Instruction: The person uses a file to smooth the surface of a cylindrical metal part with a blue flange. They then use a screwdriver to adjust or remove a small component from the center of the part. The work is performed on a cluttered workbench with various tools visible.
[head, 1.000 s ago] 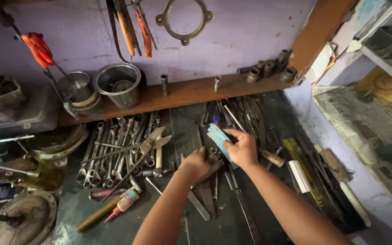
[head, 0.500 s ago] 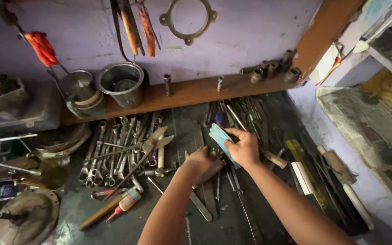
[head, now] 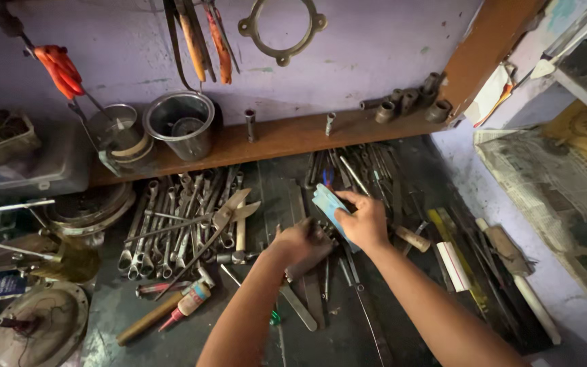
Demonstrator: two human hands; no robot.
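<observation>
Right hand (head: pixel 367 221) grip clamped on blue flat case (head: pixel 327 204); left hand (head: pixel 300 243) curled, grip state unclear, over desk (head: pixel 266 190) tools

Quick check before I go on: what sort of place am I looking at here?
Most likely a mechanic's or repair workshop: rows of wrenches lie on a grimy bench, sockets stand on a wooden shelf, and orange-handled pliers hang on the wall.

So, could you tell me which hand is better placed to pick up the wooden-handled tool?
Probably the right hand: the wooden-handled tool lies just beside it, though it holds a blue pad.
</observation>
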